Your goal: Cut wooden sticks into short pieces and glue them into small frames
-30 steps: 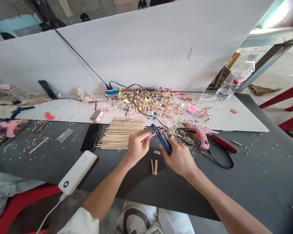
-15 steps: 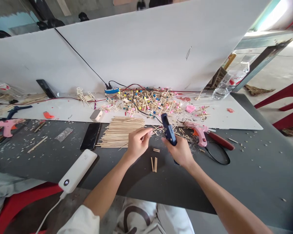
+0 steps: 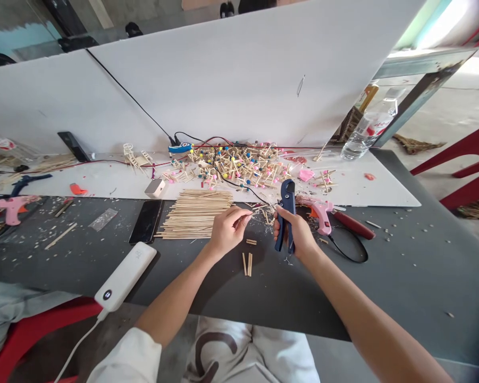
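My left hand [image 3: 230, 230] is closed in a pinch above the table, just right of a row of thin wooden sticks [image 3: 195, 215]. What its fingertips hold is too small to make out. My right hand [image 3: 297, 234] is wrapped round a dark blue hand cutter [image 3: 287, 199], its head pointing up and away from me. Between and below my hands lie short cut sticks: a pair lying crosswise [image 3: 251, 242] and several lengthwise pieces [image 3: 248, 264]. Small offcuts and scraps [image 3: 266, 215] are scattered between the hands and the white board.
Behind is a heap of stick pieces with coloured balls [image 3: 239, 162]. A pink glue gun [image 3: 322, 215] and a red-handled tool [image 3: 354, 225] lie right. To the left are a black phone [image 3: 145, 221] and a white power bank [image 3: 126, 276]. A water bottle [image 3: 369, 127] stands back right.
The cutter has turned more upright and moved slightly right, away from my left hand, and its handles now show apart. My left hand stays pinched in nearly the same place. The view has shifted slightly.
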A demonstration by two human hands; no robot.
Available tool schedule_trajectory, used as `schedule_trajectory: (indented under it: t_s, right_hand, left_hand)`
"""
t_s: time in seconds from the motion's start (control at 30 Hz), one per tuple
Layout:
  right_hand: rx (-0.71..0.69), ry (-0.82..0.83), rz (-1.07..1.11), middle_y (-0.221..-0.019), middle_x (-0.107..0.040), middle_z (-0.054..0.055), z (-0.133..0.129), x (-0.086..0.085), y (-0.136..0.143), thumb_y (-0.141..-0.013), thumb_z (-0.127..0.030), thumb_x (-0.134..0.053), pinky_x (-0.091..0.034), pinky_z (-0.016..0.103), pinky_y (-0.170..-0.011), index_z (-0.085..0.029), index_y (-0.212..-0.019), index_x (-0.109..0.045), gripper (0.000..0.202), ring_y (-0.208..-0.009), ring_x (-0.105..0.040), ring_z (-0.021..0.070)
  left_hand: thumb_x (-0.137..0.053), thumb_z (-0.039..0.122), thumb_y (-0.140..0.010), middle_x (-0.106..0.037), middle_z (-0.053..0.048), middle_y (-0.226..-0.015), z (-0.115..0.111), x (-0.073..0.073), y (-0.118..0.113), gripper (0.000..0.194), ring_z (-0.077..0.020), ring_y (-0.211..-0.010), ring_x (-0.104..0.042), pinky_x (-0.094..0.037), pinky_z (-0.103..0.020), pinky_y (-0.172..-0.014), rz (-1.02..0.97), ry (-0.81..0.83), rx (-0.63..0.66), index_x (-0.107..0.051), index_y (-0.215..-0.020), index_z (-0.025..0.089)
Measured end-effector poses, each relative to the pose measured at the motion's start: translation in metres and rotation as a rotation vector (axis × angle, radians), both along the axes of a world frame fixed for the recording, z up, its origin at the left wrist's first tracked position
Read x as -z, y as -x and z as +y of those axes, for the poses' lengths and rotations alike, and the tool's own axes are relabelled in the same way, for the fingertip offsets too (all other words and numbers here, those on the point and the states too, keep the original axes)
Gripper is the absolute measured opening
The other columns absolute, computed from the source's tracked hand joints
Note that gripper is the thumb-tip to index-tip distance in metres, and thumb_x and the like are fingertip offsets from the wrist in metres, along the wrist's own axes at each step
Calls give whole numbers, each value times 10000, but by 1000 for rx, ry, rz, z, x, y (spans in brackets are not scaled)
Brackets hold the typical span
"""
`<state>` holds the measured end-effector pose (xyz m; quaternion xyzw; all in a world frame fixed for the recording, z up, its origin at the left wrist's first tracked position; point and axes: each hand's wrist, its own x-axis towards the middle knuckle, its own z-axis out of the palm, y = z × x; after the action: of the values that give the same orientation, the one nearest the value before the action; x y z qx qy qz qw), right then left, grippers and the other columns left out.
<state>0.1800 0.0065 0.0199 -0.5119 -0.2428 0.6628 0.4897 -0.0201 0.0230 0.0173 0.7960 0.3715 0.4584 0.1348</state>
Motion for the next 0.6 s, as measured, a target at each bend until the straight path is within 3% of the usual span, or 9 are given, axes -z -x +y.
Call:
schedule_trajectory:
  t_s: [0.2,0.37,0.43,0.6]
  right_hand:
    - [-39,-189,-386,-578,-576,-1,-7,-2,9,-740,-552,-736,-481,277,-423,-199,-784,-536,408,-461,-540,154]
    - [-107,-337,-543,-591,-594,8,-14,-1,16,-804,-540,-686,-468,268,-456,-189,-848,-572,372,-480,-557,159]
    - [-142,-329,-521,-586,-586,7,-15,1,17,-807,-535,-686,-462,265,-463,-187,-829,-561,370,-484,-553,155]
    - [-286,-121,-186,-594,-553,-16,-9,7,18,-796,-565,-686,-480,278,-468,-184,-858,-555,407,-484,-531,145]
  left_hand:
    - [-537,257,-964,-693,-62,-851,-3,-1,0,161,-109,-616,-567,-430,-230,-576,11,3,18,-676,-977,176]
    - [-551,217,-949,-667,-47,-807,-2,4,0,126,-113,-622,-560,-429,-234,-573,-2,17,18,-669,-978,182]
    - [-542,188,-944,-673,-53,-826,0,9,-1,129,-125,-663,-592,-444,-239,-593,21,38,27,-665,-982,184]
    - [-547,126,-917,-671,-45,-800,4,17,-1,144,-132,-666,-620,-451,-244,-591,107,73,18,-657,-992,182]
